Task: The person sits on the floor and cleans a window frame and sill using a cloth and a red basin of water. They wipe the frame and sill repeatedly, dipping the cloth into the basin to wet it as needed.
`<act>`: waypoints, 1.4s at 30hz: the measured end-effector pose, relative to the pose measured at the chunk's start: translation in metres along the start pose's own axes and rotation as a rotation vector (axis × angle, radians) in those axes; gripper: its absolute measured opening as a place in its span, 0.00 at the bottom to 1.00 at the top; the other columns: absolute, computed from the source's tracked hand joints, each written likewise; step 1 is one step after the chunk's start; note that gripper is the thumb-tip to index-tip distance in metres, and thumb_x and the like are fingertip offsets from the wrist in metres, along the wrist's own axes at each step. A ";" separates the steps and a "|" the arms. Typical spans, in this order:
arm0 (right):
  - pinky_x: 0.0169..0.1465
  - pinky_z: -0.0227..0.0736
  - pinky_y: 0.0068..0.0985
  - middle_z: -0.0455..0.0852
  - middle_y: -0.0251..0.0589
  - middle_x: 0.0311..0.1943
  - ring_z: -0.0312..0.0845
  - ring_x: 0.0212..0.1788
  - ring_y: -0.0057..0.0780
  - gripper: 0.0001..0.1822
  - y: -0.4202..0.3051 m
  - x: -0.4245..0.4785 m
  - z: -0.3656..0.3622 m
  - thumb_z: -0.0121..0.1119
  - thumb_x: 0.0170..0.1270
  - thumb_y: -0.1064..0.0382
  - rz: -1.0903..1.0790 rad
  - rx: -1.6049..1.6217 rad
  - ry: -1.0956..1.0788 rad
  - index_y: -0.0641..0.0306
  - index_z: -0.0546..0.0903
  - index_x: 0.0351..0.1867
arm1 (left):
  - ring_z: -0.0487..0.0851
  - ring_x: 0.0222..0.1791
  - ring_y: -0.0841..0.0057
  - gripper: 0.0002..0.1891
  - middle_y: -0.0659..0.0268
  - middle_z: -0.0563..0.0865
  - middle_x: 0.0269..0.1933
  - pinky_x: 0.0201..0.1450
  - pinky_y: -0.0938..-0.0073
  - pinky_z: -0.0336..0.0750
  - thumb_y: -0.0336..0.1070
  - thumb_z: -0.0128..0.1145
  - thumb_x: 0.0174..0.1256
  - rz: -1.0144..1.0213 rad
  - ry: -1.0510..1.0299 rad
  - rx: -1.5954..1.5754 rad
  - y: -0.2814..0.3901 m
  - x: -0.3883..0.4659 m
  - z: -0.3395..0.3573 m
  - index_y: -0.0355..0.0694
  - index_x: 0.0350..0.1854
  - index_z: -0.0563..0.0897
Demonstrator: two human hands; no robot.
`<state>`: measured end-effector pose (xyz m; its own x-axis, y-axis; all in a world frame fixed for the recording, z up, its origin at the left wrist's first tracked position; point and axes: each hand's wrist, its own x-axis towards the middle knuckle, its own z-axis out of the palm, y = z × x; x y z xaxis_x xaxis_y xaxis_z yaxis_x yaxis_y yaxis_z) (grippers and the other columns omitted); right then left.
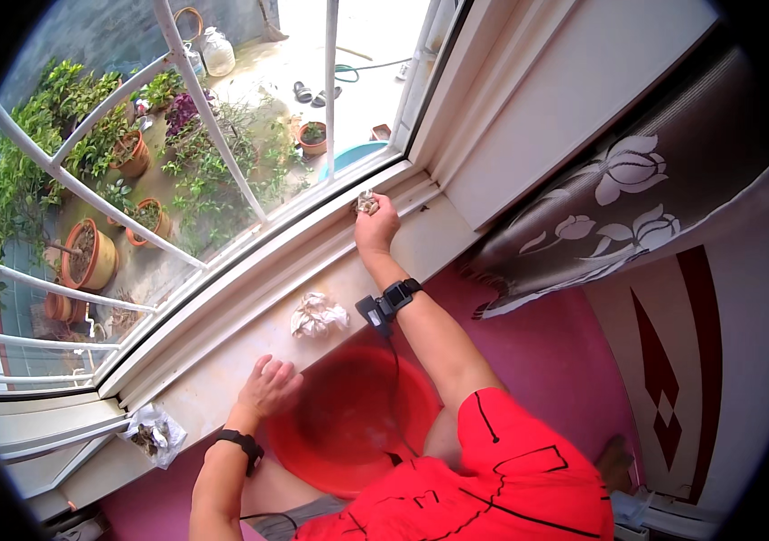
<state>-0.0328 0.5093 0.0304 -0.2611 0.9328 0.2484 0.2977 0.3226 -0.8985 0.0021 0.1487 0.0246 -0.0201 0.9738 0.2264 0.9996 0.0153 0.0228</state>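
Note:
My right hand (376, 220) holds a crumpled, dirt-stained wad of tissue or cloth (365, 203) against the white window track (330, 247), near the frame's right corner. Over the edge of the pale sill (236, 351) rests my left hand (269, 389), fingers loosely bent, with nothing seen in it. Between the hands a crumpled white wad (319, 315) lies on the sill. Left of my left hand, a white plastic bag or sheet (167, 433) bears dark, soiled scraps. Below the sill stands a red plastic basin (357, 477), its inside partly shaded.
White metal bars (219, 128) cross the window, with potted plants (90, 257) outside. A brown floral curtain (580, 203) hangs at the right. A cable (396, 379) runs from the device at my right wrist past the basin. A small dark bit (424, 208) lies near the frame corner.

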 end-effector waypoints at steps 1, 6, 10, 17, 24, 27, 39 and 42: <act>0.50 0.73 0.38 0.83 0.55 0.39 0.79 0.43 0.53 0.13 0.002 0.020 -0.004 0.55 0.52 0.74 0.043 -0.019 0.054 0.69 0.80 0.41 | 0.72 0.53 0.68 0.19 0.65 0.73 0.50 0.64 0.54 0.65 0.45 0.64 0.45 -0.002 0.004 -0.001 0.000 0.000 0.001 0.54 0.43 0.77; 0.48 0.73 0.38 0.83 0.56 0.39 0.78 0.42 0.53 0.11 0.006 0.080 -0.026 0.55 0.54 0.73 0.097 -0.101 0.148 0.69 0.81 0.39 | 0.71 0.53 0.68 0.19 0.65 0.73 0.49 0.64 0.55 0.64 0.44 0.64 0.45 -0.004 0.008 -0.008 0.002 0.006 0.000 0.52 0.42 0.77; 0.51 0.72 0.37 0.83 0.50 0.38 0.77 0.45 0.48 0.10 -0.009 0.021 -0.004 0.57 0.53 0.73 -0.136 -0.010 0.128 0.66 0.82 0.38 | 0.71 0.52 0.68 0.19 0.65 0.73 0.49 0.64 0.56 0.64 0.43 0.64 0.44 -0.009 -0.002 -0.005 0.002 0.003 -0.002 0.52 0.41 0.76; 0.50 0.72 0.38 0.83 0.54 0.39 0.78 0.45 0.52 0.10 0.014 0.091 -0.026 0.57 0.53 0.73 0.132 0.015 0.146 0.69 0.81 0.38 | 0.72 0.52 0.67 0.23 0.64 0.74 0.49 0.62 0.53 0.64 0.44 0.67 0.40 0.017 0.019 -0.015 -0.001 0.003 0.005 0.51 0.43 0.77; 0.50 0.71 0.39 0.81 0.52 0.39 0.76 0.46 0.51 0.09 0.009 0.031 -0.004 0.59 0.55 0.72 -0.129 0.041 0.126 0.67 0.78 0.38 | 0.71 0.52 0.67 0.19 0.65 0.73 0.49 0.63 0.55 0.64 0.44 0.64 0.44 0.008 -0.002 0.005 0.000 0.000 0.003 0.52 0.42 0.78; 0.50 0.71 0.39 0.81 0.53 0.39 0.76 0.46 0.52 0.07 0.021 0.068 -0.016 0.58 0.56 0.72 -0.076 -0.022 0.222 0.67 0.78 0.37 | 0.71 0.52 0.67 0.20 0.65 0.73 0.50 0.63 0.54 0.64 0.45 0.65 0.44 0.019 -0.003 0.000 0.000 0.002 0.005 0.53 0.43 0.78; 0.48 0.72 0.39 0.83 0.58 0.36 0.78 0.42 0.54 0.07 0.034 0.101 -0.026 0.56 0.57 0.71 0.112 -0.048 0.178 0.70 0.79 0.36 | 0.72 0.52 0.67 0.24 0.64 0.74 0.51 0.63 0.52 0.63 0.44 0.68 0.41 0.016 -0.011 -0.033 -0.001 0.003 0.005 0.51 0.45 0.77; 0.48 0.72 0.39 0.83 0.56 0.37 0.78 0.43 0.53 0.06 0.034 0.096 -0.025 0.59 0.56 0.70 0.081 -0.008 0.143 0.69 0.79 0.35 | 0.72 0.52 0.67 0.24 0.64 0.74 0.51 0.63 0.52 0.64 0.44 0.67 0.41 0.000 -0.021 -0.032 0.002 0.001 0.003 0.51 0.45 0.76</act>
<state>-0.0248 0.6140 0.0333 -0.1034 0.9689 0.2250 0.3196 0.2466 -0.9149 0.0045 0.1504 0.0223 -0.0198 0.9783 0.2062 0.9985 0.0089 0.0537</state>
